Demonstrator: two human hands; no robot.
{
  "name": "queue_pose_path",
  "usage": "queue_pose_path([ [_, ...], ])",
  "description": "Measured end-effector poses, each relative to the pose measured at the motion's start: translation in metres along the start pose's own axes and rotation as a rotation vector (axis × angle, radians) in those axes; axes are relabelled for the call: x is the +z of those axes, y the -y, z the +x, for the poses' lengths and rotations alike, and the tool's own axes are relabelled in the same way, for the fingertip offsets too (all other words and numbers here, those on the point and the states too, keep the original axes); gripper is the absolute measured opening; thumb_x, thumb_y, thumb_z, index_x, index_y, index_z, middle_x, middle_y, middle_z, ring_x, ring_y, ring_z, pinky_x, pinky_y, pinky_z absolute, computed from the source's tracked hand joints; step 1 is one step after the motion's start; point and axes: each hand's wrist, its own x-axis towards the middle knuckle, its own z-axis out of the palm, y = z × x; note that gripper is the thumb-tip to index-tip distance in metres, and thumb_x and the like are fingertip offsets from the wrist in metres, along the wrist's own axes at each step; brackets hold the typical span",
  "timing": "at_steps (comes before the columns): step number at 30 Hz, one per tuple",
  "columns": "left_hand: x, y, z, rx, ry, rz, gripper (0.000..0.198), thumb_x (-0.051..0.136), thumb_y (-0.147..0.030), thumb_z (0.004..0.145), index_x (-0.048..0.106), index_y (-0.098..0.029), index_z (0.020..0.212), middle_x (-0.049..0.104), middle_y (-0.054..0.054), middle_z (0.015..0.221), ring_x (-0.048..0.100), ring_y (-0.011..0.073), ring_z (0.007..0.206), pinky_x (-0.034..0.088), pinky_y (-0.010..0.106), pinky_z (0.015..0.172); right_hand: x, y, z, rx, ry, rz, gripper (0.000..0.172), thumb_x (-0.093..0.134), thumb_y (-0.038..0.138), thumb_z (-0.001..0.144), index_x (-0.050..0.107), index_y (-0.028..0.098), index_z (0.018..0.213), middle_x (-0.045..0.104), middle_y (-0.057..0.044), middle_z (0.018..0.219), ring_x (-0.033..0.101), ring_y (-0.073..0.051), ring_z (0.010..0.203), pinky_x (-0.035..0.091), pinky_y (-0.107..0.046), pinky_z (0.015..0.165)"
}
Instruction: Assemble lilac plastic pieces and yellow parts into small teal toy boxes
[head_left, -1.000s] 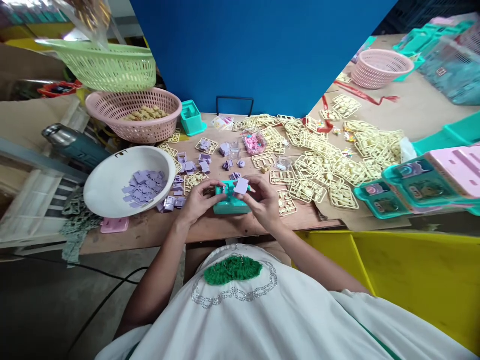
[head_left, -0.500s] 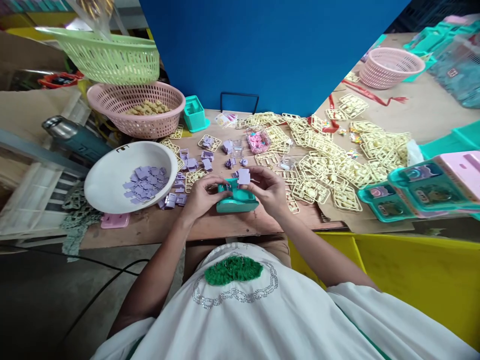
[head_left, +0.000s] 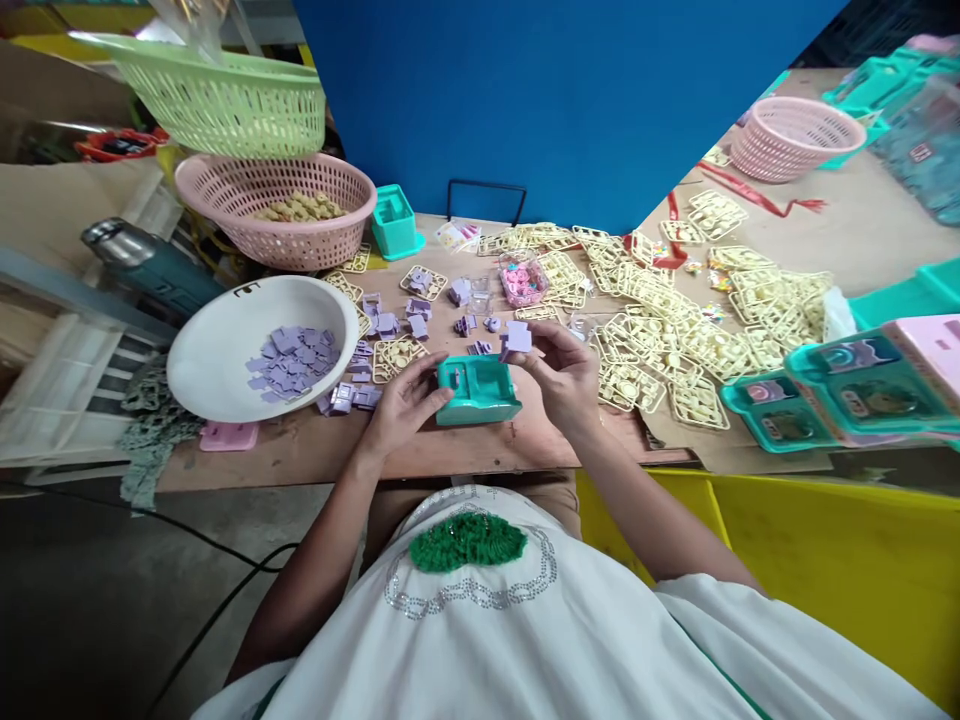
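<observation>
A teal plastic box (head_left: 480, 393) rests near the table's front edge, its open side facing up. My left hand (head_left: 409, 402) grips its left end. Just right of and above the box, my right hand (head_left: 564, 375) pinches a small lilac piece (head_left: 516, 339) between thumb and fingers, apart from the box. More lilac parts (head_left: 386, 325) lie on the table beyond my left hand. At the left, a white bowl (head_left: 191, 350) holds many flat lilac pieces (head_left: 295, 358).
Cream part frames (head_left: 652, 300) cover the table's middle and right. Pink baskets (head_left: 795, 140), a green basket (head_left: 232, 110), a pink-filled container (head_left: 523, 280) and a blue panel (head_left: 555, 110) stand behind. Teal-and-pink cases (head_left: 862, 390) lie right, a metal flask (head_left: 150, 265) left.
My right hand has moved right, carrying the lilac piece away from above the teal box. More of the box's inside now shows. My left hand still holds the box's left end.
</observation>
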Motion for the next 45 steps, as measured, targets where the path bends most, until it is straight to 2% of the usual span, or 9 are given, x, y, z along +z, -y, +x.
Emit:
queue_pose_path([
  [4,0.003,-0.007,-0.015,0.171,-0.153,0.101,0.056,0.09,-0.053,0.084,0.078,-0.023,0.13,0.069,0.014,0.146,0.063,0.0285,0.143,0.054,0.039,0.121,-0.009,0.013,0.008,-0.223,0.251,-0.369,0.048,0.092,0.062,0.078,0.081,0.023,0.103,0.074,-0.005,0.093,0.072,-0.02,0.084,0.065,-0.036,0.079],
  [7,0.01,-0.029,-0.015,0.26,-0.247,0.176,0.036,0.085,-0.049,0.09,0.084,-0.022,0.114,0.074,0.012,0.128,0.07,0.0247,0.127,0.06,0.034,0.108,-0.003,0.028,0.009,-0.479,0.398,-0.576,0.041,0.081,0.055,0.094,0.08,0.02,0.115,0.076,-0.01,0.1,0.074,-0.023,0.09,0.063,-0.037,0.081],
  [12,0.021,-0.061,-0.001,0.06,-0.153,-0.221,0.048,0.099,-0.049,0.073,0.085,-0.022,0.111,0.084,0.006,0.104,0.079,0.0184,0.096,0.064,0.028,0.089,0.022,0.051,0.009,-0.733,0.518,-0.673,0.04,0.072,0.043,0.103,0.073,0.021,0.135,0.076,-0.016,0.119,0.075,-0.028,0.108,0.064,-0.041,0.089],
  [15,0.021,-0.065,0.003,-0.033,-0.126,-0.381,0.048,0.102,-0.049,0.067,0.085,-0.022,0.103,0.085,0.004,0.097,0.08,0.0177,0.09,0.065,0.028,0.085,0.027,0.057,0.011,-0.729,0.547,-0.578,0.044,0.072,0.041,0.103,0.07,0.023,0.144,0.077,-0.015,0.123,0.076,-0.026,0.11,0.065,-0.039,0.089],
  [18,0.015,-0.057,-0.001,-0.016,-0.119,-0.308,0.047,0.097,-0.05,0.075,0.084,-0.022,0.111,0.085,0.005,0.105,0.08,0.0194,0.097,0.066,0.031,0.091,0.021,0.056,0.014,-0.684,0.51,-0.503,0.04,0.075,0.038,0.102,0.074,0.024,0.139,0.08,-0.013,0.121,0.078,-0.025,0.108,0.066,-0.036,0.091],
  [20,0.01,-0.045,-0.006,0.065,-0.143,-0.147,0.055,0.094,-0.049,0.079,0.08,-0.023,0.125,0.08,0.009,0.128,0.077,0.0243,0.12,0.062,0.038,0.108,0.014,0.051,0.017,-0.616,0.467,-0.51,0.035,0.076,0.039,0.101,0.079,0.025,0.133,0.081,-0.012,0.119,0.078,-0.025,0.108,0.066,-0.037,0.092],
  [24,0.003,-0.009,-0.013,0.179,-0.078,0.241,0.098,0.099,-0.052,0.071,0.058,-0.028,0.157,0.051,0.012,0.17,0.044,0.0345,0.163,0.036,0.048,0.137,0.005,0.035,0.021,-0.497,0.52,-0.534,0.035,0.075,0.046,0.1,0.083,0.025,0.126,0.08,-0.013,0.116,0.078,-0.026,0.107,0.066,-0.038,0.09],
  [30,0.004,0.024,-0.011,0.179,-0.053,0.315,0.096,0.093,-0.05,0.081,0.049,-0.029,0.163,0.056,0.014,0.166,0.056,0.0331,0.154,0.043,0.048,0.133,0.006,0.014,0.018,-0.469,0.661,-0.495,0.03,0.07,0.042,0.105,0.084,0.025,0.125,0.075,-0.013,0.115,0.076,-0.023,0.104,0.064,-0.036,0.089],
  [45,0.001,0.017,-0.007,0.185,-0.05,0.254,0.091,0.096,-0.056,0.074,0.064,-0.024,0.152,0.06,0.015,0.158,0.057,0.0337,0.152,0.043,0.047,0.132,0.017,0.023,0.041,-0.593,0.918,-0.692,0.031,0.06,0.036,0.109,0.085,0.018,0.112,0.072,-0.014,0.103,0.069,-0.021,0.088,0.057,-0.034,0.079],
])
